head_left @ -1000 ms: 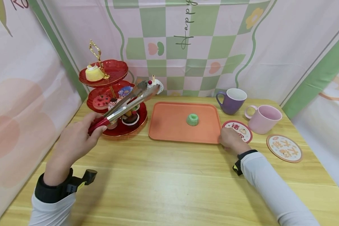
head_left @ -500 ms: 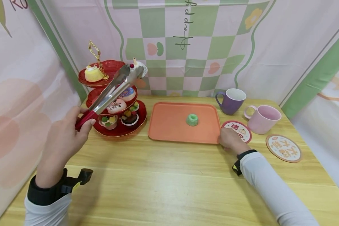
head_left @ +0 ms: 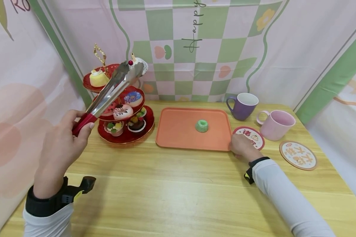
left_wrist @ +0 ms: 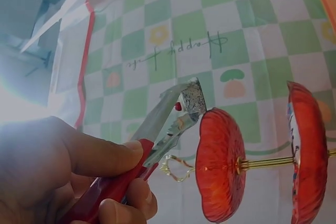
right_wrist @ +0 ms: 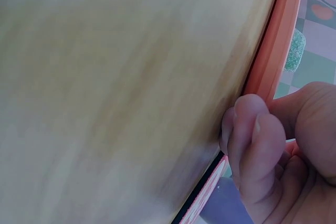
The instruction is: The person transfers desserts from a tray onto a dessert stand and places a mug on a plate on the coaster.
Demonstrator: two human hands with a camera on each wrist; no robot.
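My left hand (head_left: 59, 141) grips the red handles of metal tongs (head_left: 106, 95). Between the tong tips is a small white cake (head_left: 142, 65) with a red cherry, raised beside the top tier of a red three-tier cake stand (head_left: 148, 126). In the left wrist view, the cake (left_wrist: 193, 99) hangs close to the rim of the top plate (left_wrist: 218, 166). My right hand (head_left: 241, 144) pinches the near right corner of the orange tray (head_left: 178, 131). On that tray sits a green ring-shaped cake (head_left: 201, 125).
The stand's tiers hold a yellow cake (head_left: 98, 78), donuts such as a blue-topped one (head_left: 133, 98), and tarts (head_left: 114, 127). To the right are a purple mug (head_left: 244, 107), a pink mug (head_left: 276, 125) and two round coasters (head_left: 298, 155). Printed cloth (head_left: 192, 49) hangs behind.
My left hand has drawn the tongs and white cake leftward and up, from near the tray's back left corner to beside the stand's top tier. The right hand stays at the tray corner.
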